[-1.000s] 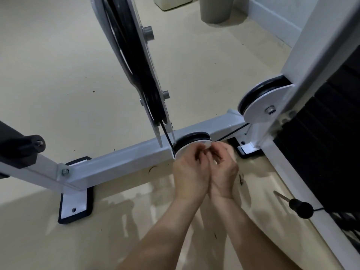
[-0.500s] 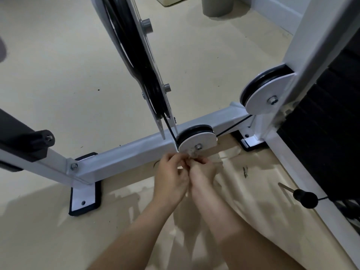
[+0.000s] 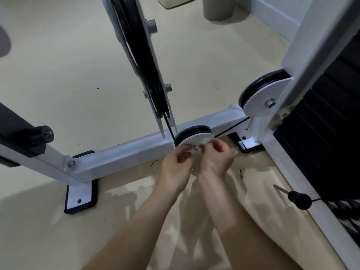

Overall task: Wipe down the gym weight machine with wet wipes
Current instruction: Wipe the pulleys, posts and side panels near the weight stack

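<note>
Hands meet fingertip to fingertip: left hand (image 3: 176, 164) and right hand (image 3: 216, 160) both pinch a blurred whitish wet wipe (image 3: 201, 146) against the white-faced low pulley (image 3: 191, 136). It sits on the pale grey base beam (image 3: 124, 154), directly ahead of them. Black weight stack (image 3: 321, 133) to their right.

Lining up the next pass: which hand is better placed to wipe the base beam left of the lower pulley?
Likely left. The left hand is at the left edge of the lower pulley, nearest the base beam; the right hand would have to cross over. Both seem to pinch the wet wipe.
</note>
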The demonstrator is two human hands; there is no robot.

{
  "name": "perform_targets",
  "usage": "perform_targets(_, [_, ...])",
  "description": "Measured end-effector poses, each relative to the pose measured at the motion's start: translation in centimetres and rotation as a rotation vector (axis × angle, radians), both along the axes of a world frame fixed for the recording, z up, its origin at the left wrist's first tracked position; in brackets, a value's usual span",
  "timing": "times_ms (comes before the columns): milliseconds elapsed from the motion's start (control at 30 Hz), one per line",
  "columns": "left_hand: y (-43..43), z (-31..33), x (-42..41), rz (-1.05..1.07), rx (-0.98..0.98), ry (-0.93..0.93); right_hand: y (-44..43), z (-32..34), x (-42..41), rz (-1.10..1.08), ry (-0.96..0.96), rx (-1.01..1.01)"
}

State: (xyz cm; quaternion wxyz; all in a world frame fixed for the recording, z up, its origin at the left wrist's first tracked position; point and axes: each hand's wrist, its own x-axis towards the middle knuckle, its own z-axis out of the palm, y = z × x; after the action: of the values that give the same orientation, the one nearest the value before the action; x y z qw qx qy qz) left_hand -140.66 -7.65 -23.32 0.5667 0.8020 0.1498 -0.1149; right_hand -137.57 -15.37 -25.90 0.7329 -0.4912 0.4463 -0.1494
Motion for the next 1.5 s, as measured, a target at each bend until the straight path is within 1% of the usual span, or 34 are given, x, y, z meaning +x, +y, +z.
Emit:
perform_targets(33, [-0.1,0.1,0.1,0.049,-0.093,0.006,0.8,0.2,-0.5,0.071,-0.053,-0.130])
perform_targets(100, [0.1,0.3,-0.1,0.142,-0.205,0.025,2.0,0.1,-1.7,0.237,-0.185,-0.407])
perform_targets(167, [0.7,0.3,-0.7,0.223,-0.344,0.077,2.3,-0.9,-2.4,0.363,-0.247,-0.714])
perform_targets(200, [1.0,0.2,-0.9,0.264,-0.433,0.115,2.3,-1.6,-2.5,0.410,-0.264,-0.828])
perform_targets(233, [1.2,0.0,-1.0,0.299,-0.504,0.142,2.3,-2.1,-2.6,0.443,-0.280,-0.887])
perform_targets(267, [1.3,-0.1,-0.8,0.327,-0.542,0.152,2.2,-2.4,-2.7,0.463,-0.281,-0.882])
perform_targets(300, [1.2,-0.3,-0.6,0.363,-0.541,0.146,2.1,-1.9,-2.7,0.472,-0.270,-0.824])
perform_targets(367, [0.7,-0.7,0.0,0.445,-0.472,0.105,1.8,-1.1,-2.7,0.482,-0.253,-0.694])
perform_targets(433, [0.2,-0.7,0.3,0.503,-0.402,0.061,1.2,-0.3,-2.9,0.531,-0.295,-0.687])
perform_targets(500, [0.0,-0.5,0.2,0.553,-0.440,0.021,0.5,0.1,-2.7,0.595,-0.366,-0.719])
perform_targets(567, [-0.1,-0.2,0.4,0.609,-0.519,-0.012,0.0,0.1,-2.3,0.626,-0.410,-0.850])
perform_targets(633, [0.2,-0.1,0.8,0.654,-0.519,-0.038,0.0,-0.2,-1.9,0.639,-0.464,-1.043])
perform_targets(767, [0.8,-1.2,2.2,0.695,-0.350,-0.002,0.1,-1.4,-1.5,0.625,-0.512,-1.295])
perform_targets(867, [0.2,-1.6,2.9,0.626,-0.106,-0.043,-0.1,-2.1,-1.0,0.599,-0.526,-1.445])
perform_targets(933, [-0.1,-1.7,2.8,0.632,-0.024,-0.046,-0.3,-2.6,-1.2,0.591,-0.493,-1.404])
perform_targets(1000, [-0.5,-2.2,1.9,0.670,-0.031,0.000,-0.5,-2.8,-2.0,0.585,-0.394,-1.236])
perform_targets(1067, [-1.6,-2.8,1.1,0.683,-0.091,0.050,-0.6,-2.3,-2.7,0.561,-0.290,-0.987])
perform_targets(1133, [-2.8,-2.7,0.7,0.660,-0.159,0.076,-0.9,-1.4,-2.7,0.505,-0.165,-0.683])
perform_targets(1167, [-3.4,-2.4,0.9,0.664,-0.210,0.072,-1.4,-0.9,-2.6,0.483,-0.136,-0.529])
perform_targets(1200, [-3.7,-2.2,1.2,0.668,-0.254,0.065,-1.9,-0.7,-2.5,0.483,-0.144,-0.378])
perform_targets(1233, [-3.8,-1.9,1.5,0.675,-0.272,0.054,-2.3,-0.2,-2.3,0.503,-0.169,-0.272])
perform_targets(1267, [-3.9,-1.5,1.6,0.675,-0.272,0.046,-2.6,0.1,-2.1,0.531,-0.187,-0.237])
perform_targets(1300, [-3.9,-1.2,1.5,0.675,-0.283,0.046,-2.6,0.4,-1.9,0.543,-0.181,-0.251])
perform_targets(1367, [-4.0,-0.2,1.0,0.648,-0.315,0.034,-2.5,0.4,-1.5,0.473,-0.132,-0.288])
perform_targets(1433, [-3.8,0.4,0.4,0.534,-0.286,-0.005,-2.2,0.3,-1.1,0.378,-0.113,-0.316])
perform_targets(1500, [-3.6,0.7,-0.2,0.373,-0.188,-0.056,-2.3,-0.6,-0.9,0.258,-0.070,-0.328])
